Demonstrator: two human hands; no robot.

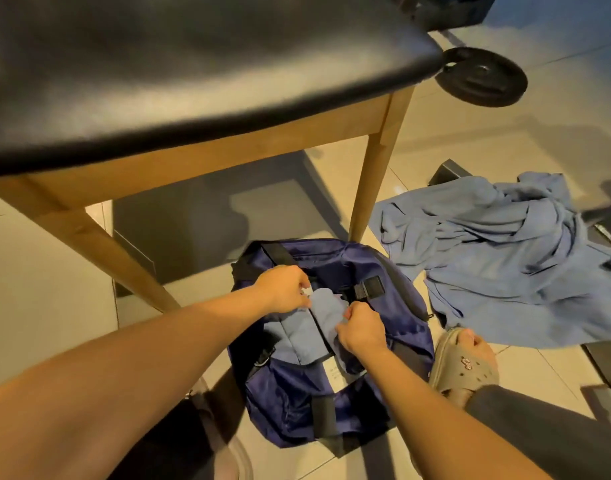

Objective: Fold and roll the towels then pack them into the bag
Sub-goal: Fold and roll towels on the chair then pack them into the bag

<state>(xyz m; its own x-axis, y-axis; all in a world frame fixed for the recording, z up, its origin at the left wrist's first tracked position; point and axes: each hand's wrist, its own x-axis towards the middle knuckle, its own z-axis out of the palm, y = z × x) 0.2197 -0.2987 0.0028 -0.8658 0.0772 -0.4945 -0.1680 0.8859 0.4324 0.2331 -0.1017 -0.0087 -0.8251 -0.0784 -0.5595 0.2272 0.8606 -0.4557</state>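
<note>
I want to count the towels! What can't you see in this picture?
All in the head view:
- Inside the bag: the towel, left hand and right hand cover the opening, so anything beneath is hidden.
- Floor pile: it is crumpled and cut off by the right edge, so its towels cannot be counted.
- White label in the bag: the print is too small to read.

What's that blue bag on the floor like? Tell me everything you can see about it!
The bag is dark navy, made of shiny, thin-looking cloth, with black straps and a black buckle. It lies crumpled on the tiled floor beside a wooden chair leg. Its top is open, with a light blue towel in the opening. The left hand grips its edge; the right hand grips the towel.
</note>
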